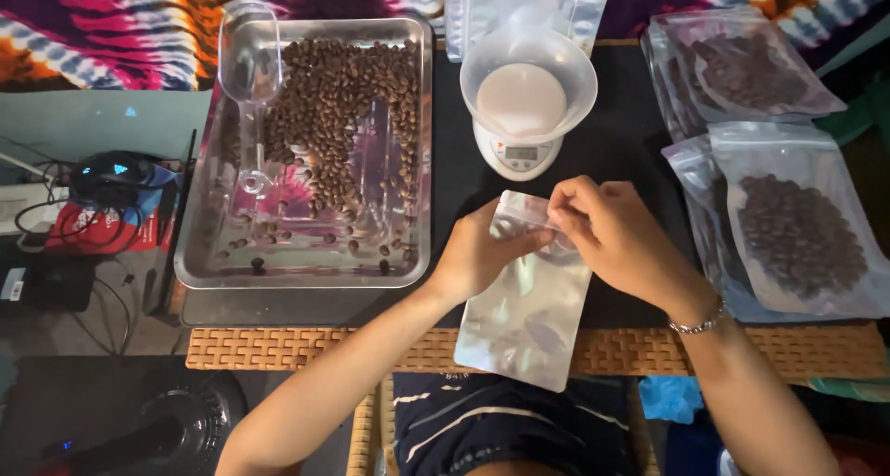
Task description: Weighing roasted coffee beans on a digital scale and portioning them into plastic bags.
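A flat silver pouch (525, 295) lies centre, clear bean-filled pouches (795, 230) stacked right, a small grey scale screen (520, 152) between them.

Both forearms are extended forward and angled inward, so that the hands meet near the middle. The left hand (482, 253) is held palm down, its fingers curled and its thumb pressed toward the right hand. The right hand (607, 230) is set just beside it, touching, with fingers bent and fingertips pinched together at the inner side. A beaded bracelet (697, 325) is worn on the right wrist.
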